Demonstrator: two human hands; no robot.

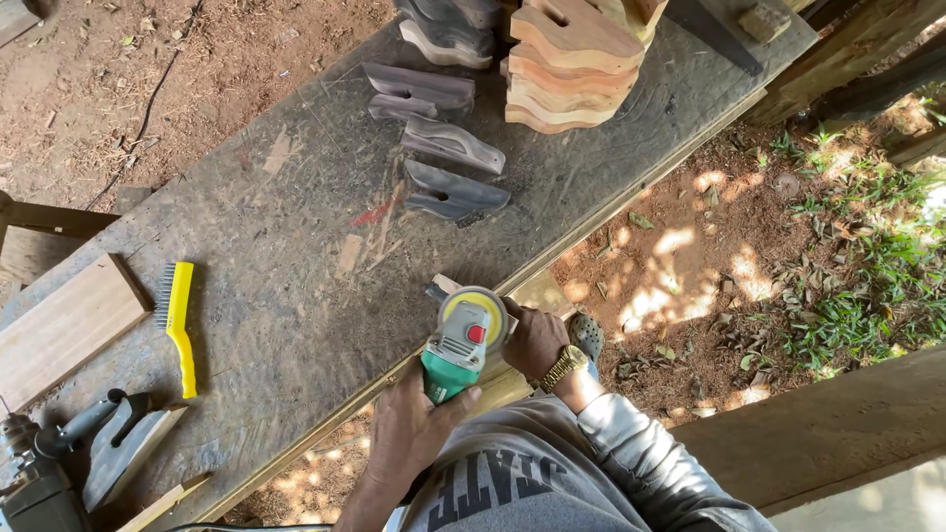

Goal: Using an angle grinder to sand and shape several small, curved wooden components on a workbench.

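Seen from above: a green-bodied angle grinder [461, 345] with a yellow disc guard, poised at the near edge of the counter [296, 246]. Left hand [409, 429] wrapped around the grinder's rear body, fingers closed on it, presumably to steer and bear the weight. Right hand [532, 340], gold watch on the wrist, just right of the grinder, curled over a pale wooden piece [448, 288] peeking out beyond the guard, likely pinning it against the counter's edge so it cannot skid. Judged from the grip: workpiece overhanging the edge to give the disc room.

Beyond the grinder, farther up the counter: dark grey shaped wooden pieces [448, 167] laid singly in a loose row, and past them a neat stack of reddish wooden pieces [572, 69], perhaps sorted by colour or stage. Far left of the grinder: a yellow-handled wire brush [177, 320], a flat wooden board [64, 325], and at the lower left corner another power tool [39, 473], partly cut off.

Hard to tell: shape of the held piece, mostly hidden under guard and right hand; whether the disc touches the wood; the grinder's cord. Stack tops cropped by the upper frame. Below the counter's edge, only bare dirt, leaves and a glimpse of a shoe [588, 335].
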